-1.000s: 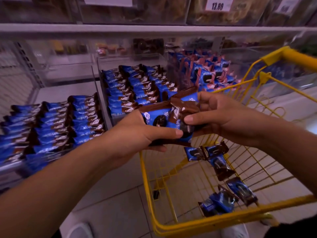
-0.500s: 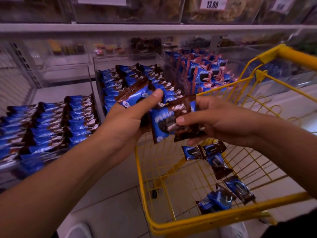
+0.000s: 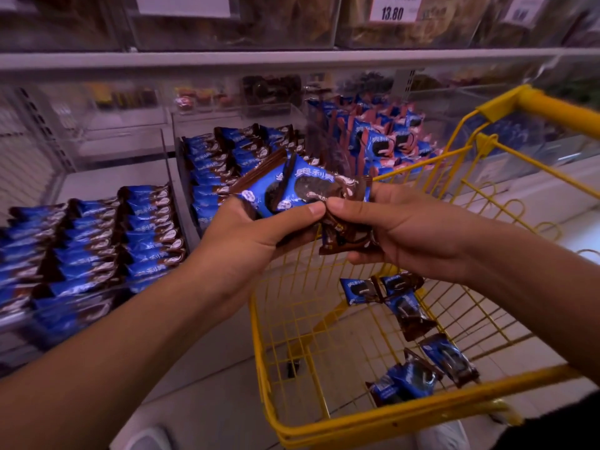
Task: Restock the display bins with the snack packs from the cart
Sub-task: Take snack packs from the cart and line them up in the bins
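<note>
Held pack: a blue and brown snack pack [image 3: 302, 186] sits on top of a small stack between both hands, above the far-left corner of the cart; its printed face is turned up toward the camera.
Long axis: runs left to right, tilted so the left end rises toward the bins; the crimped brown ends point left-up and right.
Change: half a second ago the left thumb stuck up and the packs were fanned apart, one in each hand; now they are gathered together and the two thumbs meet at the top pack's near edge.
Left hand: the left hand [image 3: 250, 232] grips the stack from below and left, thumb pressed flat on the top pack.
Right hand: the right hand [image 3: 399, 228] pinches the right end, with further brown-edged packs [image 3: 344, 235] bunched under its thumb.
Cart: the yellow wire cart [image 3: 324, 319] lies below and right of the hands; loose packs [image 3: 409, 316] lie on its floor beneath the right wrist.
Near bin: the clear bin [image 3: 91, 241] left of the left forearm holds rows of the same packs.
Middle bin: a second bin [image 3: 220, 157] just beyond the left hand holds more rows.
Far bin: pink-and-blue packs [image 3: 386, 141] stand beyond the right hand.
Price tag: a tag [image 3: 394, 8] reading 13.80 hangs above.
</note>
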`<action>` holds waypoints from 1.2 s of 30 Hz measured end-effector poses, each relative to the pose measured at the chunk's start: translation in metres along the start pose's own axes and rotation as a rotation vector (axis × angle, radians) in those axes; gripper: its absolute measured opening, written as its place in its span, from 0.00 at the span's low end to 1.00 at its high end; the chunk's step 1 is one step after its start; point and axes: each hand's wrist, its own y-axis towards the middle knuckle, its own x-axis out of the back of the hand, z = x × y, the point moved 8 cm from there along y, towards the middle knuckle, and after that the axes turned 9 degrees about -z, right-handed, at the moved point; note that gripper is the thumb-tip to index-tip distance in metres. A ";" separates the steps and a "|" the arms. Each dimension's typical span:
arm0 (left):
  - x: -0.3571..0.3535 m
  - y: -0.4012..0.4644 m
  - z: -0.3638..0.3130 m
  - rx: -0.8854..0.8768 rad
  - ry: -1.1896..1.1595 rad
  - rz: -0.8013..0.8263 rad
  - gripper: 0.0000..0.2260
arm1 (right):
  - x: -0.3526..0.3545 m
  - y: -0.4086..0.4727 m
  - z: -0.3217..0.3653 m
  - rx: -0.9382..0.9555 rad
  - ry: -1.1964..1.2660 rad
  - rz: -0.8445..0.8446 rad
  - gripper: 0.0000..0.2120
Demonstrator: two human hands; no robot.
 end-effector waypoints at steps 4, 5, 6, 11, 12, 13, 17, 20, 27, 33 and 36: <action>0.003 0.001 -0.014 -0.170 0.228 0.012 0.19 | 0.000 -0.005 0.009 0.148 -0.146 -0.048 0.20; 0.001 0.000 -0.017 -0.198 0.265 0.034 0.19 | -0.003 -0.006 0.010 0.185 -0.189 -0.046 0.19; 0.001 0.000 -0.019 -0.212 0.279 0.053 0.18 | -0.005 -0.008 0.010 0.209 -0.212 -0.043 0.18; 0.012 0.005 -0.021 -0.095 0.109 -0.059 0.11 | -0.007 -0.007 0.012 0.194 -0.147 0.003 0.23; 0.019 0.007 -0.021 -0.068 0.065 -0.121 0.11 | -0.007 -0.007 0.013 0.181 -0.141 0.017 0.24; 0.026 0.008 -0.023 -0.044 0.032 -0.172 0.10 | -0.006 -0.007 0.014 0.173 -0.140 0.021 0.25; 0.049 0.009 -0.033 0.049 -0.065 -0.267 0.15 | -0.006 -0.003 0.009 0.119 -0.060 0.030 0.17; 0.063 0.005 -0.057 0.039 -0.080 -0.216 0.11 | -0.015 -0.002 0.015 0.144 0.020 0.079 0.10; 0.186 -0.002 -0.128 -0.267 0.476 -0.498 0.08 | -0.110 0.007 0.097 0.627 -0.399 0.240 0.17; 0.242 0.003 -0.095 -0.005 0.668 -0.613 0.05 | -0.232 0.056 0.088 0.841 -1.264 0.416 0.13; 0.256 0.006 -0.097 -0.014 0.761 -0.648 0.06 | -0.258 0.077 0.055 0.679 -1.605 0.626 0.13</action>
